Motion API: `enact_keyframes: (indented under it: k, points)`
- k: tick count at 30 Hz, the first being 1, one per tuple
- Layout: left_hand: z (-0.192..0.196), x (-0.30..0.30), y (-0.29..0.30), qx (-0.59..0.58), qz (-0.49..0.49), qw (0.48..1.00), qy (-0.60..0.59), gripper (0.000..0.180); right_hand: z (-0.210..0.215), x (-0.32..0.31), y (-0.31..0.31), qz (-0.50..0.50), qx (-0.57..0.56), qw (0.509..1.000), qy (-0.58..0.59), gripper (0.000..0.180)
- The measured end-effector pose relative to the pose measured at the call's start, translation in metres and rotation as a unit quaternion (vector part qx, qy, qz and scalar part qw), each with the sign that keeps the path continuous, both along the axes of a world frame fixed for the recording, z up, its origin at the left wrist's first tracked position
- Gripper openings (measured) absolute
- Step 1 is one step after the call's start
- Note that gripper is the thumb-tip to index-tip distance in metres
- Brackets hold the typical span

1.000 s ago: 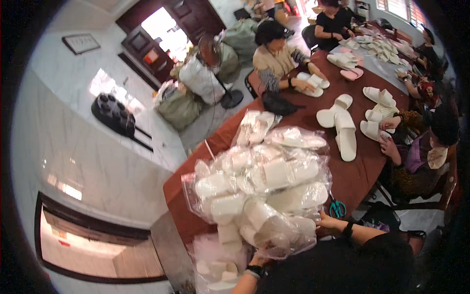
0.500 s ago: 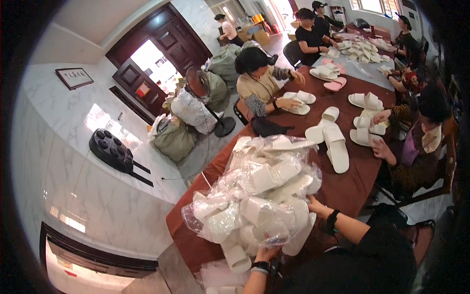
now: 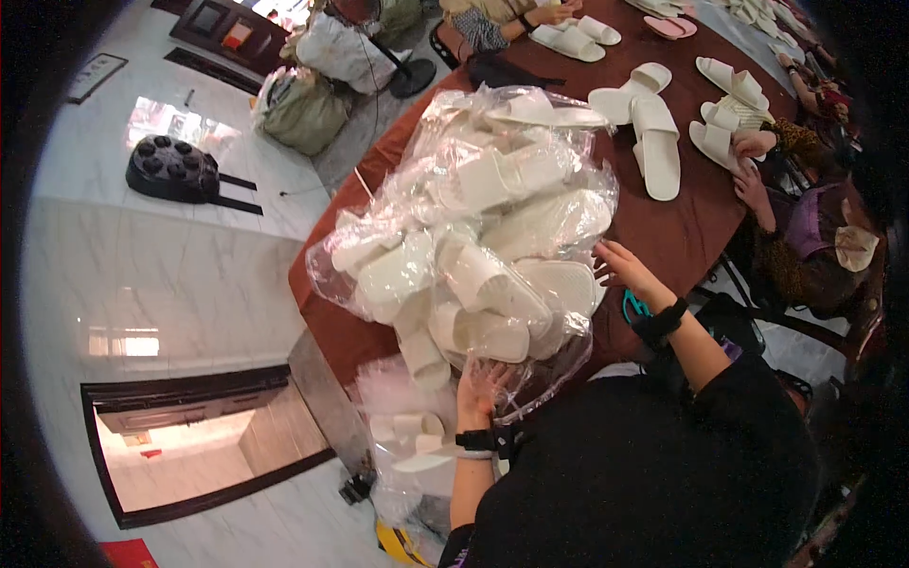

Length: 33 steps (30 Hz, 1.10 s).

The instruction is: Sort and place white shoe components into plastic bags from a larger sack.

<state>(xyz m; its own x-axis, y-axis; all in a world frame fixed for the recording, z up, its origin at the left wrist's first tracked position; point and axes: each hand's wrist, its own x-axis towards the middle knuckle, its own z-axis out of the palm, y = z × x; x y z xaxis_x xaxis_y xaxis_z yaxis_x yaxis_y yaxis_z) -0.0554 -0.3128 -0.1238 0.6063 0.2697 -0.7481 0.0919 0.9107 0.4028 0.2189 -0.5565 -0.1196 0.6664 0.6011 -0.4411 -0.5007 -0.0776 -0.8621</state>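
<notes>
A big heap of cream-white slide slippers (image 3: 492,284) in clear plastic bags lies in front of me on the brown-red tablecloth (image 3: 701,222). At the near edge of the heap is my left hand (image 3: 481,390), palm upturned and fingers spread, against the plastic film under a bagged slipper. To the right of the heap, my right hand (image 3: 627,267) is open, its fingertips stretched toward the edge of a slipper; whether they touch it I cannot tell. Neither hand is closed round anything. Two unbagged slippers (image 3: 655,142) lie crossed beyond the heap.
Across the table at right, a co-worker's hands (image 3: 751,170) handle white slippers. Another person's arm (image 3: 544,14) is at the far side. More bagged slippers (image 3: 417,435) sit low by my left forearm. A stand fan (image 3: 409,78) and stuffed sacks (image 3: 301,112) stand on the floor.
My view has tipped downward, so the heap appears higher up. My right hand's fingers have straightened beside the heap. My left hand, partly hidden before, now shows its spread fingers.
</notes>
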Motion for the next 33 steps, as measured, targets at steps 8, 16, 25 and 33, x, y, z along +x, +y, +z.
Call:
enact_keyframes:
  k: [8, 16, 25, 33]
  points:
    - [0.000, -0.046, 0.008, 0.158, -0.105, 0.982, -0.021, 0.047, 0.046, -0.044, -0.009, 0.092, -0.215, 0.877, -0.419, 0.044]
    - [0.000, -0.109, 0.038, 0.126, -0.127, 0.977, -0.119, 0.074, 0.042, -0.102, 0.055, 0.052, -0.077, 0.921, -0.379, 0.044]
    - [-0.058, -0.125, 0.067, 0.129, -0.198, 0.945, -0.225, 0.097, -0.019, -0.127, 0.173, 0.099, -0.224, 0.884, -0.399, 0.064]
    - [-0.087, -0.129, 0.091, 0.080, 0.014, 0.985, -0.151, 0.045, -0.032, -0.137, 0.151, 0.162, -0.124, 0.881, -0.427, 0.027]
